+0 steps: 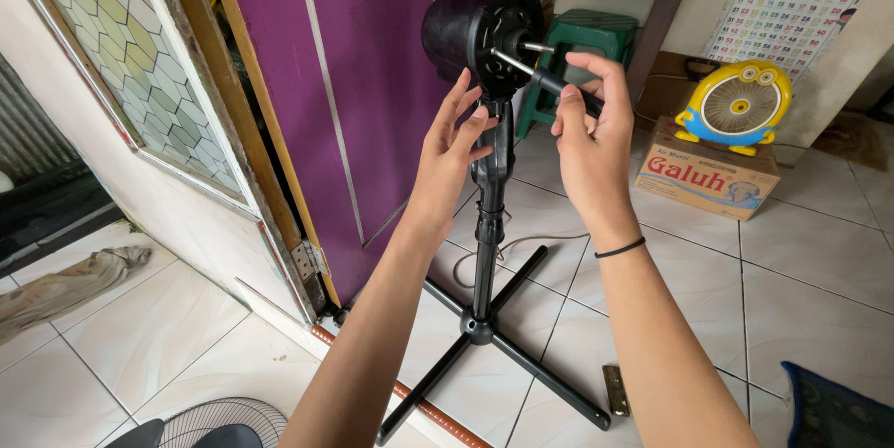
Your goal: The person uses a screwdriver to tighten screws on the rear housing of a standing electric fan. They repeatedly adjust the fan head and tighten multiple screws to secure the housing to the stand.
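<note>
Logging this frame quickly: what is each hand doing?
Left hand: open, beside the fan stand.
Right hand: closed on a screwdriver.

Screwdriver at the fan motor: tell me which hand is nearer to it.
Right. The right hand grips the screwdriver by its dark handle, tip at the black fan motor. The left hand is open beside the stand's neck, apart from the tool.

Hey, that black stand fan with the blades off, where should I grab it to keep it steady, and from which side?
Grip the stand fan's upright pole just below the motor housing, coming from the left, where the left hand already hovers. The pole is slim, round and vertical, so fingers can wrap it, and the right hand works the screwdriver from the right.
</note>
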